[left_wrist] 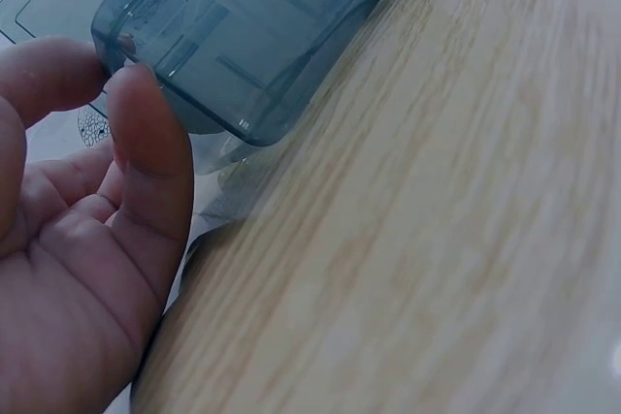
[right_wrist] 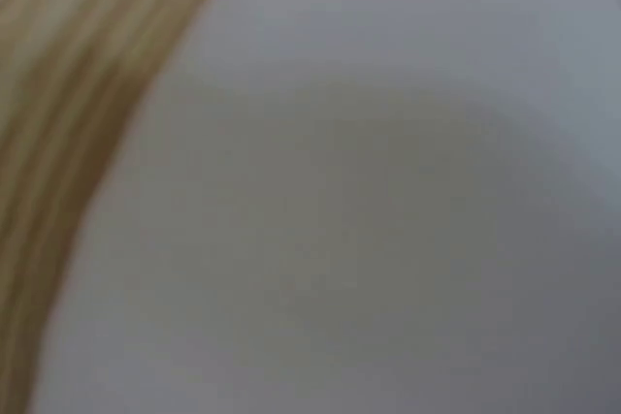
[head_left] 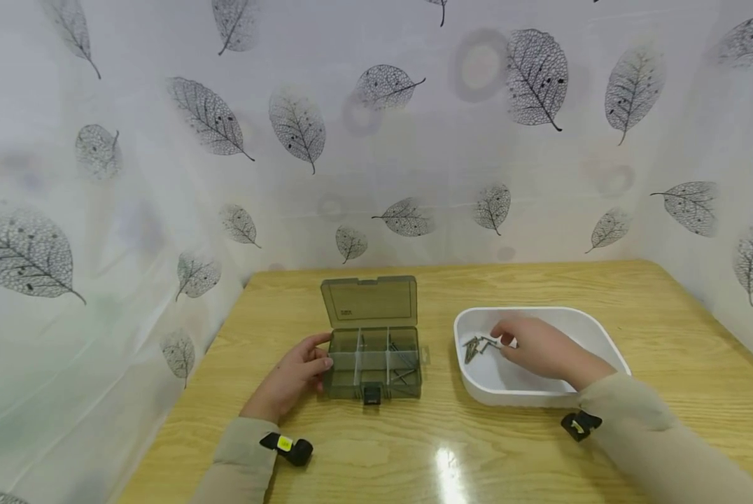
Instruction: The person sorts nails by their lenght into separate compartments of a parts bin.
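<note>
A smoky, see-through compartment box (head_left: 371,364) stands on the table with its lid (head_left: 369,302) raised. My left hand (head_left: 297,367) grips its left side, thumb in front and fingers behind. In the left wrist view, thumb and index finger pinch the corner of the box (left_wrist: 262,46). Thin metal pieces (head_left: 404,376) lie in its right compartments. Over the white tray (head_left: 477,392) is my right hand (head_left: 537,344), fingers bent downward, thumb and index apart. Beside its fingertips lie several small screw-like metal pieces (head_left: 472,348). The right wrist view shows only blurred tray wall (right_wrist: 340,239).
The wooden table (head_left: 376,455) carries the box left of centre and the tray to its right, with a gap between. A leaf-patterned white curtain (head_left: 439,161) hangs behind and along both sides. The box's black latch (head_left: 371,396) faces the near edge.
</note>
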Motion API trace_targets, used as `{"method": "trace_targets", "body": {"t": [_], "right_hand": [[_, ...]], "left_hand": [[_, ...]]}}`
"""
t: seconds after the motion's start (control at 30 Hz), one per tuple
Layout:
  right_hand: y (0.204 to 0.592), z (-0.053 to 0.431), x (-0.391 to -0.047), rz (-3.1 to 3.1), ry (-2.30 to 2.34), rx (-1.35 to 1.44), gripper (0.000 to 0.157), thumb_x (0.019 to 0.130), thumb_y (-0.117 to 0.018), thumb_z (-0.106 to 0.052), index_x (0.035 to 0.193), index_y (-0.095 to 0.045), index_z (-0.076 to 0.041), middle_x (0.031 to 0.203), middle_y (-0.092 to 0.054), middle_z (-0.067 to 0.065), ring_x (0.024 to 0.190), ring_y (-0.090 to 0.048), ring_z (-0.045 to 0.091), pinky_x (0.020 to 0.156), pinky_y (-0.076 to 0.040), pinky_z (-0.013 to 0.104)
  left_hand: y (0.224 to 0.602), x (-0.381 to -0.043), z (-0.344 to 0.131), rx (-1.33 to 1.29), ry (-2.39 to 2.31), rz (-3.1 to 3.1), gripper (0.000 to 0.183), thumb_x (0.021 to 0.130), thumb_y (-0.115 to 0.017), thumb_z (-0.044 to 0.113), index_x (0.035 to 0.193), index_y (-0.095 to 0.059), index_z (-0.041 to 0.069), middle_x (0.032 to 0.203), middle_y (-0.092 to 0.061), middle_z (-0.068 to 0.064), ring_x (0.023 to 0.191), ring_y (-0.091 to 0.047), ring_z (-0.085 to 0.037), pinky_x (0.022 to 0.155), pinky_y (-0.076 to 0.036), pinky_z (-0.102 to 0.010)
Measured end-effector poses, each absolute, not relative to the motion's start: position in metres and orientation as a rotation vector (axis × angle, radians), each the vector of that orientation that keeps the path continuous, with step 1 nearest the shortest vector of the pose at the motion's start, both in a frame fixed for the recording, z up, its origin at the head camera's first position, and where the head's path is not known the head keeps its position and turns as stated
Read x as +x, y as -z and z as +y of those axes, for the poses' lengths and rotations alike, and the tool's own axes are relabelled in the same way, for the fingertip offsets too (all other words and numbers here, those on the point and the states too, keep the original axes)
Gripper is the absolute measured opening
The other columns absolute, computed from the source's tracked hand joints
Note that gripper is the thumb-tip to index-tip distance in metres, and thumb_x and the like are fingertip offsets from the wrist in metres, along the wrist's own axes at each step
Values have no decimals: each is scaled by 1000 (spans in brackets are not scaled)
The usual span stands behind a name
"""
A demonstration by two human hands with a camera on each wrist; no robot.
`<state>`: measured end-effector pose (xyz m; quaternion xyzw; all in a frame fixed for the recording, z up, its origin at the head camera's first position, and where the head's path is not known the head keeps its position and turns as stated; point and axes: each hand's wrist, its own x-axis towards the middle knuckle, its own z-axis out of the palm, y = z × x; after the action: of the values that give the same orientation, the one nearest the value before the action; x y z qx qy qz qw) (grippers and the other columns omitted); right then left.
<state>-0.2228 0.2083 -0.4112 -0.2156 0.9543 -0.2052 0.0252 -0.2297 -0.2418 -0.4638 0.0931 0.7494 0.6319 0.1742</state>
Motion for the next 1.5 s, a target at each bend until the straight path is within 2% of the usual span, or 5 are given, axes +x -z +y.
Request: {"method": "trace_targets", "body": {"t": [0.47,0.8,1.17,1.5], "right_hand": [[425,220,-214,2916,608,-594,24,90,-69,-7,112,-72,1,95,-66,2,91,-63,20,84,-53,47],[436,221,-218,2946,555,-666,9,87,-72,-8,93,-72,-15,88,-60,-6,82,-54,12,79,-50,40],[438,222,-218,2917,541,-651,20,82,-63,1,80,-69,-18,80,-64,-9,75,-56,9,72,-51,35],[436,222,-215,2910,559,-652,18,80,-64,0,81,-66,-17,77,-61,-8,71,-52,10,67,-47,33]], "left_hand": [[464,-228,-240,264,-1788,2136,60,104,-56,10,157,-29,7,105,-50,-11,77,-49,-20,64,-53,-34],[465,-230,-240,249,-1782,2139,60,104,-57,11,157,-29,8,107,-50,-12,77,-49,-20,65,-53,-34],[463,-229,-239,245,-1777,2147,60,104,-57,11,157,-29,6,107,-50,-12,79,-49,-21,64,-54,-35],[463,-229,-239,228,-1787,2148,57,105,-55,9,157,-31,8,108,-50,-11,77,-50,-20,64,-54,-33]]}}
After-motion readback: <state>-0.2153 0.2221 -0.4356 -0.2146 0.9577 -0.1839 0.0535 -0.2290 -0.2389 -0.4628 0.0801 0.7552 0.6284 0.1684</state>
